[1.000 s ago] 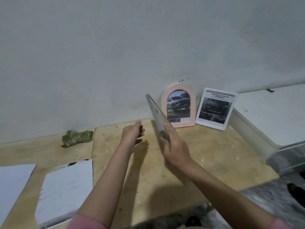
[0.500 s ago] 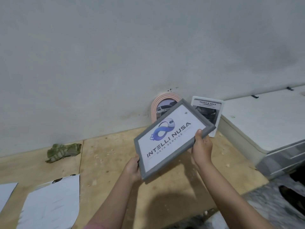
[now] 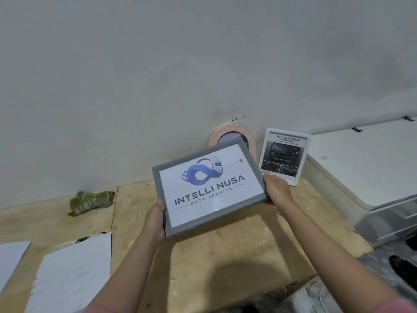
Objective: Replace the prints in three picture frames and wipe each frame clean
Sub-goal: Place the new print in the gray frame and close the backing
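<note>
Above the wooden table (image 3: 225, 256) I see the grey frame (image 3: 208, 188) held face-up and tilted, clear of the surface. The left hand (image 3: 155, 219) grips its lower-left edge; the right hand (image 3: 276, 192) grips its right edge. Behind it the pink frame (image 3: 232, 132) and white frame (image 3: 284, 155) lean against the wall.

I hold the rectangular frame (image 3: 208, 188) above the wooden table (image 3: 225, 256), my left hand (image 3: 155, 220) at its near left corner, my right hand (image 3: 276, 190) at its right edge. Behind it the arched frame (image 3: 230, 132) stands against the wall, the small frame (image 3: 285, 154) just to its right. A crumpled cloth (image 3: 91, 202) lies far left by the wall; paper sheets (image 3: 70, 274) lie near left
</note>
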Demonstrator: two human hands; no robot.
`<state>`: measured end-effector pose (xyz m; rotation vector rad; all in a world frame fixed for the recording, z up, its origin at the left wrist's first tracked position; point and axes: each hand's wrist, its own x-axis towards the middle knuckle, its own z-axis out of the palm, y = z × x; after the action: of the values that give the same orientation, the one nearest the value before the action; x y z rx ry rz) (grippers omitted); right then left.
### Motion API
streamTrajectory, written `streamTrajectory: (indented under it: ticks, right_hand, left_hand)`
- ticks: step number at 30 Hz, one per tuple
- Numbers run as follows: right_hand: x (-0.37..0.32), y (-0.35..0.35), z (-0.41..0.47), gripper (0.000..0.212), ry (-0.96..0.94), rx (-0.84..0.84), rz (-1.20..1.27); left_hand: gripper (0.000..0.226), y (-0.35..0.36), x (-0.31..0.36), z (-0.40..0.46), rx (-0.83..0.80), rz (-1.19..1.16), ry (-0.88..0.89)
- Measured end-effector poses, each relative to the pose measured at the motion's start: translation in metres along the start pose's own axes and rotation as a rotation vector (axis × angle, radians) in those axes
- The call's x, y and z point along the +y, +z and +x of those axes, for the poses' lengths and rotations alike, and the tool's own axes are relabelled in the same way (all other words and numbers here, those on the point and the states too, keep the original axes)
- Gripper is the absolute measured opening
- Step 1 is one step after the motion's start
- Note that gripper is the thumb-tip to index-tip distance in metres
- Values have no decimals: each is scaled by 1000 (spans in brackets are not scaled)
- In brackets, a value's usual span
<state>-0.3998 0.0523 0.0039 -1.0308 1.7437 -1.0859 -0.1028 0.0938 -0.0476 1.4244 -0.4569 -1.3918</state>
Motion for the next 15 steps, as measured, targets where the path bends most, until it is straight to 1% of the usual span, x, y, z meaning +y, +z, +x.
streamTrajectory:
  ticks: [1,3,5,8,11,13,15]
  right_hand:
    - [2,4,7,40,-46,-16,-64]
    - [7,11,16,41,-91,5,-113]
    - [10,18,26,41,-79,11,-92]
    - [18,29,38,38,-31,-14,-19]
    - [26,41,54,37,-9,-72,29]
    - [28,48,65,41,8,-122,31]
    - [26,58,72,40,22,-191,30]
  left_hand:
    - [31,-2,2,1,-8,18,37]
    - [29,-4,8,2,-46,58,98]
    - [28,-2,11,2,-65,48,133]
    - [38,0,15,-3,-82,46,127]
    - [42,-3,14,-5,-48,95,145]
    - [42,-5,10,-6,0,88,167]
    - [42,-7,5,-7,60,53,185]
